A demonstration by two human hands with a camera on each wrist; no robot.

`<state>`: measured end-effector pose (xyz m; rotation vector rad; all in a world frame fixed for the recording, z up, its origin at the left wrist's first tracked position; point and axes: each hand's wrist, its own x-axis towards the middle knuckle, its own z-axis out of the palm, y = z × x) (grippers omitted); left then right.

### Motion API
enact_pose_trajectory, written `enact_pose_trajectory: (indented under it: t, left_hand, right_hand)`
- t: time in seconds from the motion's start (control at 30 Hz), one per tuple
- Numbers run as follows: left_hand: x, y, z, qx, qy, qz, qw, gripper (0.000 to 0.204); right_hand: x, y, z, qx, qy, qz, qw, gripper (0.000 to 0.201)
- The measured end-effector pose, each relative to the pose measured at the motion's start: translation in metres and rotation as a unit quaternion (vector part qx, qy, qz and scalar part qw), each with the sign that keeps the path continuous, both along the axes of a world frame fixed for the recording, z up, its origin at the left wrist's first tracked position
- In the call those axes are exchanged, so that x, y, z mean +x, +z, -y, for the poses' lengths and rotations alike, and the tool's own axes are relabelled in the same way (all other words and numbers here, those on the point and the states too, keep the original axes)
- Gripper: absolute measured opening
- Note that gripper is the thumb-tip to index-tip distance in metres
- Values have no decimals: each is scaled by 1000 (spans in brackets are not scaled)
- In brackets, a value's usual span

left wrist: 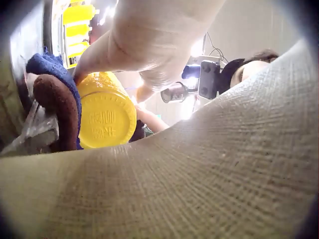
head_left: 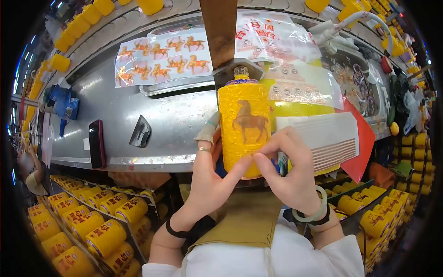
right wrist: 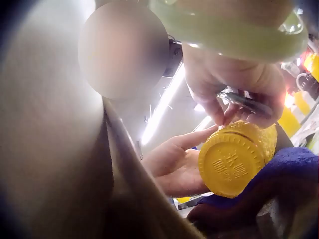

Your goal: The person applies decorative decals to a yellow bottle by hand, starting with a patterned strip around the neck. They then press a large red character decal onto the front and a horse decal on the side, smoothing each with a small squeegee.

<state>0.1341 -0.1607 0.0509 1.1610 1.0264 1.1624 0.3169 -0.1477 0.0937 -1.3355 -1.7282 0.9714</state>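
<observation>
A yellow textured bottle point(head_left: 232, 129) with a bare glass neck lies tilted in front of me, its base towards my body. On its face is a brown horse sticker point(head_left: 249, 122). My left hand point(head_left: 207, 187) grips the bottle's left side, thumb across the lower front; one finger wears a fabric cover. Thumb and index finger of my right hand point(head_left: 291, 168) meet at the bottle's surface just under the horse, beside the left thumb tip. Held in the right hand's curled fingers is a shiny metal tool point(right wrist: 246, 103), partly hidden. A blue cloth point(right wrist: 284, 172) lies under the bottle.
A sheet of horse stickers point(head_left: 161, 57) lies at the back left. Clear printed sheets point(head_left: 295, 87) and a striped white sheet point(head_left: 323, 138) lie to the right. A phone point(head_left: 97, 143) and a dark curved piece point(head_left: 140, 131) rest on the metal table. Crates of yellow bottles point(head_left: 106, 237) stand below.
</observation>
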Motion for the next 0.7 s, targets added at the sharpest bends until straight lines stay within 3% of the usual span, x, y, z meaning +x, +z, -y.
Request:
enact_pose_trajectory:
  t: [0.17,0.23,0.7]
  left_hand:
    - [2,5,-4,-28,-1,-8,1000,87]
    - [1,4,-5,-31,5,2,1000,89]
    - [0,4,-6,-64,-7,92,994,91]
  right_hand:
    - [3,-12,3,-36,-39,-45,998,17]
    - [10,-16,3,-206,-66,-200,956,20]
    - [20,-31,1,-249,-13,-250,936,29]
